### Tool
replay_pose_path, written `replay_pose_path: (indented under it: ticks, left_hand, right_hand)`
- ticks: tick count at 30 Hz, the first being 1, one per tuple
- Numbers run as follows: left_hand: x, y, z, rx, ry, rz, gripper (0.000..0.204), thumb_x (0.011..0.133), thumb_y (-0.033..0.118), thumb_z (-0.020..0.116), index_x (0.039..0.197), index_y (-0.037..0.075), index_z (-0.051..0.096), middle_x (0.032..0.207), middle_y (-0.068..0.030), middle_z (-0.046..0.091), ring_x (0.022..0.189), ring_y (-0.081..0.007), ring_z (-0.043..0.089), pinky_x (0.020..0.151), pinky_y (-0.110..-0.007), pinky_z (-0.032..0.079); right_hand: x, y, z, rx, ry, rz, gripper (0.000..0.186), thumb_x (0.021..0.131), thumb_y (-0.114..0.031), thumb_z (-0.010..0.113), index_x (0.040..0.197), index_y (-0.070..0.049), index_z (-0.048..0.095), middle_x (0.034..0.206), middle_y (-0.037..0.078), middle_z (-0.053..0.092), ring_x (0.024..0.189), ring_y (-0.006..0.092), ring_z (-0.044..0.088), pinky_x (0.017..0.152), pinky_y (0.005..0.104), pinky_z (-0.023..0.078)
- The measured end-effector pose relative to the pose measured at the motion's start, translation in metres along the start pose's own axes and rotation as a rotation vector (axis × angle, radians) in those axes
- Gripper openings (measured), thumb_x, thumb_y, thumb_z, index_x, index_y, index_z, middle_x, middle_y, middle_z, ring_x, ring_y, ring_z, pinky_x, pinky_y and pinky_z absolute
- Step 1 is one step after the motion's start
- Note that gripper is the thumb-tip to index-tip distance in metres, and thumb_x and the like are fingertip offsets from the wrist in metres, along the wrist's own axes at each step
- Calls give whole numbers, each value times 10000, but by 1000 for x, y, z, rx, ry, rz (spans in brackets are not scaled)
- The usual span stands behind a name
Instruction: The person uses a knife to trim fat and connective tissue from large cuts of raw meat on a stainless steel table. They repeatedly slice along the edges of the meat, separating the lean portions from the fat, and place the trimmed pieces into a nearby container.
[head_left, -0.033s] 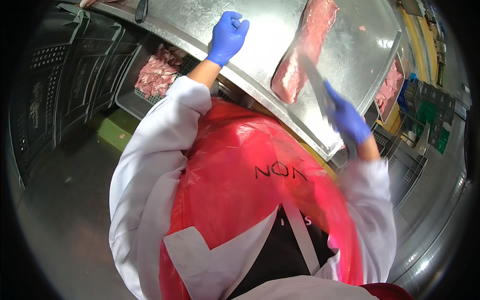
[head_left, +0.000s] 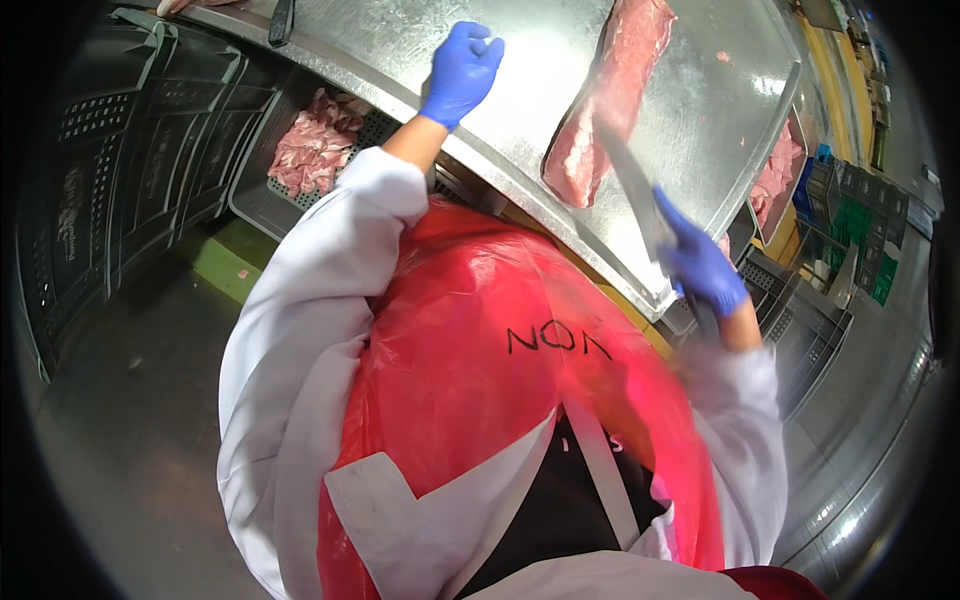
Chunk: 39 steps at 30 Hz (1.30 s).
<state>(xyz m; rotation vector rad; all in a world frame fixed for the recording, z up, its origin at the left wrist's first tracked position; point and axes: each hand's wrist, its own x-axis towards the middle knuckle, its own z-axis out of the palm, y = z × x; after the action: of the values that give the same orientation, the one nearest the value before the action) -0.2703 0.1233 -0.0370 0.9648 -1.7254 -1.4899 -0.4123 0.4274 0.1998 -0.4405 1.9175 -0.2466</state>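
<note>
A long piece of raw meat [head_left: 625, 85], pink with pale fat, lies on the metal work table [head_left: 520, 90], its narrower end toward me. My right hand [head_left: 703, 262], in a blue glove, is closed around a knife [head_left: 628, 170] to the right of the meat. The blade, blurred, slants up and left; its tip reaches the meat's right edge, and whether it touches cannot be told. The handle is mostly hidden by the hand. Over the table, left of the meat, my left hand [head_left: 461, 75], also blue-gloved, is loosely curled, with nothing visible in it.
A grey crate with meat trimmings [head_left: 315, 145] stands below the table's left edge; another bin of meat pieces [head_left: 775, 180] is beyond its right edge. Dark stacked crates [head_left: 110, 170] rise at far left. A black-handled tool [head_left: 282, 22] lies at the table's upper left.
My right hand has shifted slightly toward me with the knife. The left hand has moved a little to the right. The meat stays in place.
</note>
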Motion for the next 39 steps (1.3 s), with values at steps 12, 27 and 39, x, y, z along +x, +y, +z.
replay_pose_path:
  ticks: [12, 27, 39]
  left_hand:
    - [-1, 28, 114, 78, -599, -159, 258, 911, 249, 619, 952, -2, 663, 944, -189, 687, 847, -254, 654, 758, -364, 523]
    - [-14, 54, 89, -142, -523, -131, 67, 882, 90, 647, 901, 33, 677, 775, -16, 631, 698, -82, 562, 660, -265, 492]
    - [-49, 114, -15, -207, -311, 59, 65, 955, 80, 669, 995, 29, 665, 825, -7, 655, 696, -60, 558, 620, -206, 443]
  right_hand:
    - [113, -2, -15, 331, 517, -316, 785, 930, -69, 553, 1614, -271, 225, 775, 35, 592, 590, 102, 542, 509, 260, 479]
    - [113, -11, -25, -314, -19, -228, 763, 880, -65, 533, 1571, -328, 346, 843, 26, 628, 640, 108, 551, 574, 266, 505]
    - [91, 48, -46, -284, -291, -336, 794, 875, -66, 550, 1574, -361, 314, 720, 19, 591, 554, 98, 515, 535, 269, 494]
